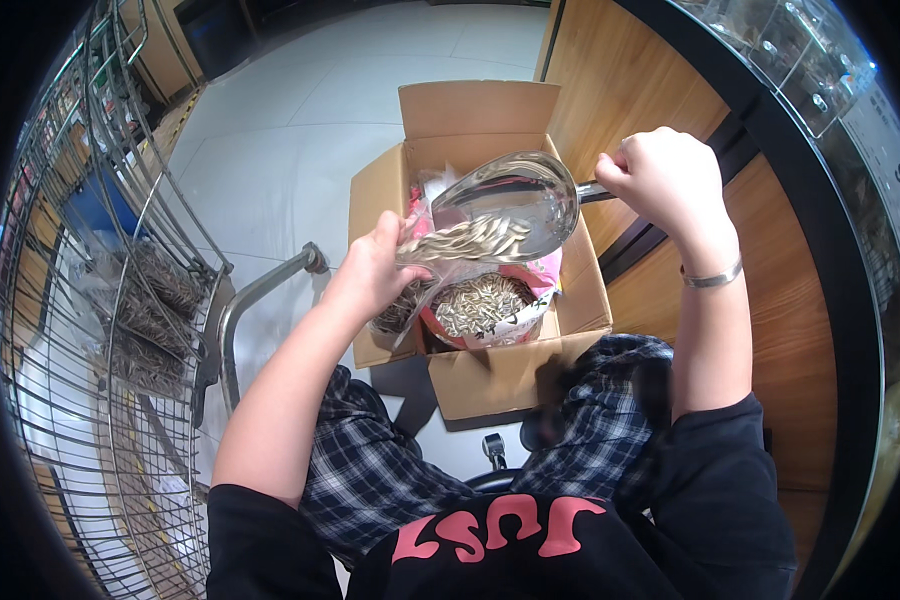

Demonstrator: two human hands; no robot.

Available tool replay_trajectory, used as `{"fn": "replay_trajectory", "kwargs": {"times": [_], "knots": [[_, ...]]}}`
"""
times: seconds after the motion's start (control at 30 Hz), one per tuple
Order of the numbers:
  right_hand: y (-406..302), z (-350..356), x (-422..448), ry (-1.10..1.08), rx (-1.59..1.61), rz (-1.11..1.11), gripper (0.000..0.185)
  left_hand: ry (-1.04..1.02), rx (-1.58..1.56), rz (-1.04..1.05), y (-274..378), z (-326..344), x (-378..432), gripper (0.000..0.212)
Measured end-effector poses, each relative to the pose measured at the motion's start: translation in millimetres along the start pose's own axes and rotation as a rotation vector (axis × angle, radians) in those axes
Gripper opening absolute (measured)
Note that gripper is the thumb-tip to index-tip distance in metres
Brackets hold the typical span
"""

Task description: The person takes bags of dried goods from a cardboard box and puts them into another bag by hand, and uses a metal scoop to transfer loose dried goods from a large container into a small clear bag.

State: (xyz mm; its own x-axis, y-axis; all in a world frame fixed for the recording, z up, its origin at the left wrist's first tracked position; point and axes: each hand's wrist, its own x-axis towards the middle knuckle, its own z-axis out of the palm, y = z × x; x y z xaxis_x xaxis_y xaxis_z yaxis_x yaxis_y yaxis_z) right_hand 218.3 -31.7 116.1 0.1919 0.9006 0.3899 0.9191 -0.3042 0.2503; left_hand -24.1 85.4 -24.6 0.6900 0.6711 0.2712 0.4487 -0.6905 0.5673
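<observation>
My right hand [667, 180] grips the handle of a clear plastic scoop [525, 180], tilted with its mouth to the left. Striped sunflower seeds [487, 236] lie along the scoop's lower side and reach its mouth. My left hand [379, 266] holds a clear plastic bag [420, 289] at the scoop's mouth; dark seeds show in the bag's lower part. Below the scoop, an opened printed sack [521, 330] full of sunflower seeds [480, 304] stands inside an open cardboard box [581, 300]. Pink packaging [544, 270] is partly hidden behind the scoop.
A wire shopping cart [112, 300] stands at the left, with several filled bags of seeds [150, 322] in it. A wood-panelled display counter [780, 300] runs along the right, with clear bins [802, 52] on top. The box's flaps [487, 382] are folded outward over the tiled floor [285, 165].
</observation>
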Motion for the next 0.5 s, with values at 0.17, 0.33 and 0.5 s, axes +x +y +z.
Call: {"fn": "replay_trajectory", "kwargs": {"times": [0.17, 0.33, 0.5], "knots": [[6.1, -9.3, -8.3, 0.064, -0.044, 0.035, 0.031, -0.005, -0.026, -0.063, 0.5, -2.7, -0.1, 0.052], [25.1, -27.7, -15.6, 0.027, -0.033, 0.158, 0.035, 0.073, 0.025, -0.113, -6.7, -14.7, -0.6, 0.053], [57.9, -28.6, -26.2, -0.198, -0.053, 0.376, 0.035, 0.35, -0.185, -0.139, -2.0, -46.8, -0.9, 0.048]]}}
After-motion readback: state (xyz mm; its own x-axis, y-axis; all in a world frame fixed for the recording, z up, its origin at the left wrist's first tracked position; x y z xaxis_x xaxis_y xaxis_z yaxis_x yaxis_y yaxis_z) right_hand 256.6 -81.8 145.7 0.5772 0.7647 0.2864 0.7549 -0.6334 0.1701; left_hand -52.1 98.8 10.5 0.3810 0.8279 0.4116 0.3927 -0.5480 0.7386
